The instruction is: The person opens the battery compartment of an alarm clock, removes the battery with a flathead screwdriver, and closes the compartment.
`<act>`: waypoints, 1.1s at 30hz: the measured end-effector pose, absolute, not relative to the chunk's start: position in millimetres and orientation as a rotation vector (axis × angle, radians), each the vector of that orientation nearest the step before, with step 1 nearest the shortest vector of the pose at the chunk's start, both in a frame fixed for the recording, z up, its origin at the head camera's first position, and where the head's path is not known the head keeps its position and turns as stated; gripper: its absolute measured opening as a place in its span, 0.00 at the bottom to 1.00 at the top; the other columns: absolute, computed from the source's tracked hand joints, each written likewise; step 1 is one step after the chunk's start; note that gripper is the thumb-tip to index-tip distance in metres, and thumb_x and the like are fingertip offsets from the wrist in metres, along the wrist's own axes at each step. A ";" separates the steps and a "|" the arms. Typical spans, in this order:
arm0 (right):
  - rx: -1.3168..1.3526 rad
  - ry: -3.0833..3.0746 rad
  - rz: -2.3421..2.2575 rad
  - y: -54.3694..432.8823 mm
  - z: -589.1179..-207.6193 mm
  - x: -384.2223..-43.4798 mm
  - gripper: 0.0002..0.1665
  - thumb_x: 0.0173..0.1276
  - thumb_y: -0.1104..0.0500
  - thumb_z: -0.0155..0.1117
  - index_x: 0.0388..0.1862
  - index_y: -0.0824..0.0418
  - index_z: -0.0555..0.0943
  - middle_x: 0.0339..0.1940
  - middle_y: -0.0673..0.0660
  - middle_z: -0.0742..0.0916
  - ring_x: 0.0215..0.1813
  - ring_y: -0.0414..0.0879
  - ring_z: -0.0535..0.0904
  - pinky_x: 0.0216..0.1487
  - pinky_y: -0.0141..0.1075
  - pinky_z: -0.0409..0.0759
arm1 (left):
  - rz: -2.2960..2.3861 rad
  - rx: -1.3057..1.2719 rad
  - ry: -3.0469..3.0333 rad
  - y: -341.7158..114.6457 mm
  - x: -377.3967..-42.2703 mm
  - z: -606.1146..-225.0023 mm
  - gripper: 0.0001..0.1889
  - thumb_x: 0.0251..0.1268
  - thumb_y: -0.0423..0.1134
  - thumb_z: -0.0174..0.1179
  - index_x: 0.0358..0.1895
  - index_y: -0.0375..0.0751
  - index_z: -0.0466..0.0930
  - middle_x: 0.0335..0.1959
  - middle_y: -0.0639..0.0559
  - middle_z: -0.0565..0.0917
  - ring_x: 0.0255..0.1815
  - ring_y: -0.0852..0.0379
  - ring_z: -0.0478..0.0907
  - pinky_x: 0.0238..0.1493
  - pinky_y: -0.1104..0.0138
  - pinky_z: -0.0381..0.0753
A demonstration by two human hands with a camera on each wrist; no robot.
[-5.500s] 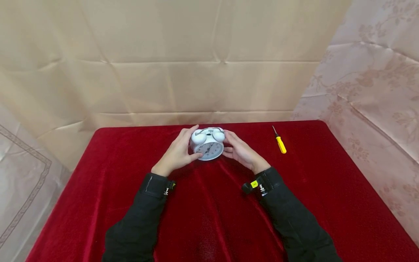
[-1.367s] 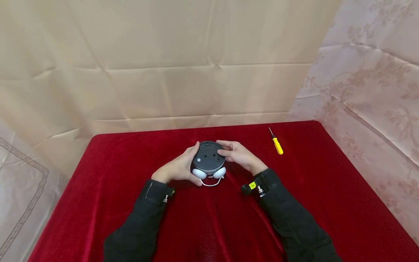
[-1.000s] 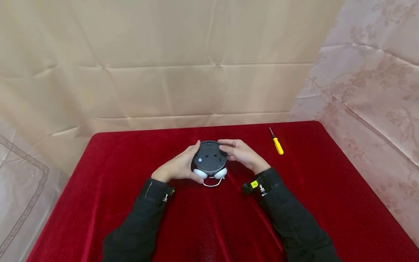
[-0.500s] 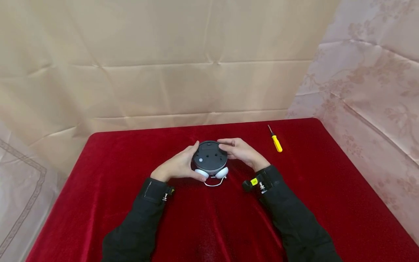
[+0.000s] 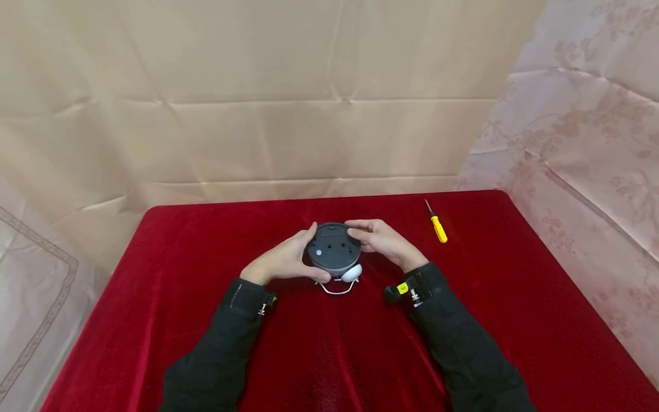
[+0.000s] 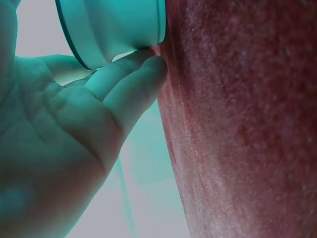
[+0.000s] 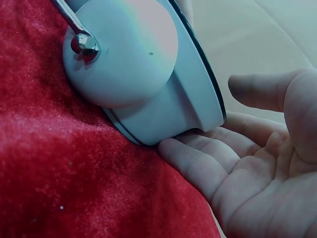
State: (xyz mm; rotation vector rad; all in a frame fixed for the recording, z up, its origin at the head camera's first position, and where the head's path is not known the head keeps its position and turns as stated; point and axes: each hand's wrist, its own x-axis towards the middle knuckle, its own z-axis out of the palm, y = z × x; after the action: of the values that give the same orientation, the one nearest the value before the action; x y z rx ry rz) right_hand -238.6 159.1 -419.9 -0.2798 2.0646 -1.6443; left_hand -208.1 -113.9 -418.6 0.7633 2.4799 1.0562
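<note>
A white twin-bell alarm clock (image 5: 336,249) lies with its round black back upward on the red cloth, bells and wire handle toward me. My left hand (image 5: 285,257) holds its left side, the thumb laid over the left bell and hiding it. In the left wrist view, fingertips (image 6: 157,64) meet the white casing (image 6: 119,25) close to the cloth. My right hand (image 5: 383,240) is at the clock's right side. The right wrist view has its fingers touching the casing low down beside the white bell (image 7: 129,54), while the thumb (image 7: 252,89) stands off the rim.
A yellow-handled screwdriver (image 5: 437,226) lies to the right toward the table's far edge, tip pointing away. Red velvet cloth (image 5: 206,229) covers the table. Beige curtain (image 5: 309,137) hangs behind it, with patterned fabric (image 5: 582,160) on the right.
Several seconds ago the clock showed its dial, bells on the far side; it has since been turned over. Over the last half second my left thumb has slid across the left bell.
</note>
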 end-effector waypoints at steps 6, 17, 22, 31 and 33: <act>-0.298 2.061 -1.648 159.5 -421.4 -238.7 0.30 0.77 0.56 0.60 0.74 0.62 0.71 0.65 0.61 0.81 0.58 0.54 0.83 0.58 0.43 0.81 | 1.059 0.749 2.476 -113.4 -206.9 -418.5 0.64 0.51 0.59 0.76 0.82 0.37 0.42 0.77 0.44 0.60 0.72 0.50 0.62 0.70 0.55 0.67; -0.351 2.186 -1.579 157.4 -419.6 -237.0 0.30 0.77 0.54 0.61 0.74 0.60 0.72 0.68 0.58 0.78 0.62 0.54 0.78 0.61 0.44 0.79 | 1.048 0.747 2.511 -113.6 -206.3 -417.4 0.59 0.55 0.59 0.73 0.82 0.40 0.48 0.77 0.45 0.61 0.70 0.51 0.64 0.68 0.56 0.71; -0.441 2.388 -1.455 153.3 -415.8 -234.4 0.28 0.76 0.53 0.62 0.72 0.57 0.75 0.69 0.56 0.77 0.62 0.55 0.78 0.60 0.47 0.79 | 1.025 0.772 2.534 -113.1 -205.8 -413.9 0.56 0.56 0.59 0.73 0.82 0.42 0.51 0.78 0.45 0.59 0.70 0.49 0.63 0.67 0.56 0.72; -0.806 2.670 -1.265 145.8 -418.7 -230.8 0.26 0.73 0.58 0.65 0.69 0.60 0.77 0.67 0.59 0.78 0.64 0.54 0.77 0.61 0.47 0.79 | 0.961 0.873 2.708 -104.0 -201.0 -407.0 0.46 0.60 0.60 0.69 0.79 0.45 0.63 0.80 0.44 0.58 0.72 0.46 0.66 0.64 0.53 0.76; -0.870 2.709 -1.209 143.9 -420.6 -230.6 0.27 0.73 0.57 0.65 0.69 0.60 0.77 0.69 0.62 0.76 0.66 0.54 0.74 0.62 0.48 0.78 | 0.891 0.894 2.773 -102.3 -200.2 -407.1 0.44 0.62 0.62 0.67 0.78 0.46 0.65 0.79 0.44 0.60 0.73 0.46 0.65 0.65 0.52 0.74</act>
State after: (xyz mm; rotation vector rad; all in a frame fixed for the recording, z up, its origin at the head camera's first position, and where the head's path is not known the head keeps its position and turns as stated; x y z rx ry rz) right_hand -230.6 143.9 -420.6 -0.8702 2.7091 -1.2089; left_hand -200.2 -102.3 -407.1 0.8935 2.7734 0.8913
